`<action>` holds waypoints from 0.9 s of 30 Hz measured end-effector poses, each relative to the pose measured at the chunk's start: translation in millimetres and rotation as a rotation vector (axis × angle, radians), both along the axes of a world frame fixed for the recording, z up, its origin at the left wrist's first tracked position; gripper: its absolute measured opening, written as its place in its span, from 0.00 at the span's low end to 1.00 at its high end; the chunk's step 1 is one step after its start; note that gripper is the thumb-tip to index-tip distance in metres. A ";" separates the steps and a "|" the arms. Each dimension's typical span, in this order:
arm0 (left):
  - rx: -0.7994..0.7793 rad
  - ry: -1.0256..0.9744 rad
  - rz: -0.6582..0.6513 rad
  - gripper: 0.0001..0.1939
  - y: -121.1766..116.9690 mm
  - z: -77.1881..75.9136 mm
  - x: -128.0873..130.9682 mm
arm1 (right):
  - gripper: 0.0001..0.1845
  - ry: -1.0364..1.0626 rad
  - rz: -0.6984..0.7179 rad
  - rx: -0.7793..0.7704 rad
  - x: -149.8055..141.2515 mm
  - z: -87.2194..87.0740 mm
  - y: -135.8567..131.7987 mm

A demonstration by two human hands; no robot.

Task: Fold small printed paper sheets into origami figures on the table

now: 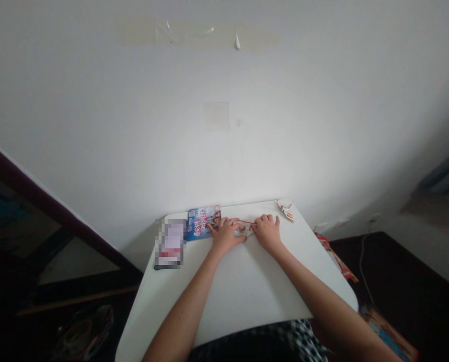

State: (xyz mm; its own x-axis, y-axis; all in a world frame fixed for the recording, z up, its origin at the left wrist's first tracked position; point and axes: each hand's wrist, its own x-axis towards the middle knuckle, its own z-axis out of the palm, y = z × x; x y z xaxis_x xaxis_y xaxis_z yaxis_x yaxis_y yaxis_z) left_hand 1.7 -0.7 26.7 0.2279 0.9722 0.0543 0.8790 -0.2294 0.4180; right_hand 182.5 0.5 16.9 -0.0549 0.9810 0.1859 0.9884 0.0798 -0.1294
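A small pale folded paper (244,229) with a red edge lies on the white table (247,286) between my hands. My left hand (226,235) rests palm down with its fingers spread. Its thumb and index finger touch the left part of the paper, and its outer fingers reach over a blue printed leaflet (199,223). With bent fingers, my right hand (268,232) grips the paper's right end. Both hands cover parts of the paper, so its full shape is hidden.
A phone-like device (172,244), its screen blurred, lies at the table's left edge. In the far right corner is a crumpled white-and-red paper piece (285,210). A wall (217,166) stands behind the table. Red packaging (337,256) and a cable (362,261) are beyond the right edge.
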 end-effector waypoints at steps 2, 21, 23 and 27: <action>0.001 -0.002 0.003 0.16 0.0 -0.5 0.2 | 0.17 -0.005 0.001 0.004 -0.4 0.6 -0.3; -0.013 0.069 0.036 0.18 1.9 -1.9 3.0 | 0.18 -0.030 -0.027 0.017 0.9 -5.6 1.1; -0.014 0.077 0.032 0.19 2.1 -1.8 2.9 | 0.18 -0.031 -0.021 0.011 1.4 -5.2 1.2; -0.035 0.097 0.039 0.20 3.6 -1.8 2.9 | 0.19 -0.038 -0.015 0.011 0.6 -3.3 0.9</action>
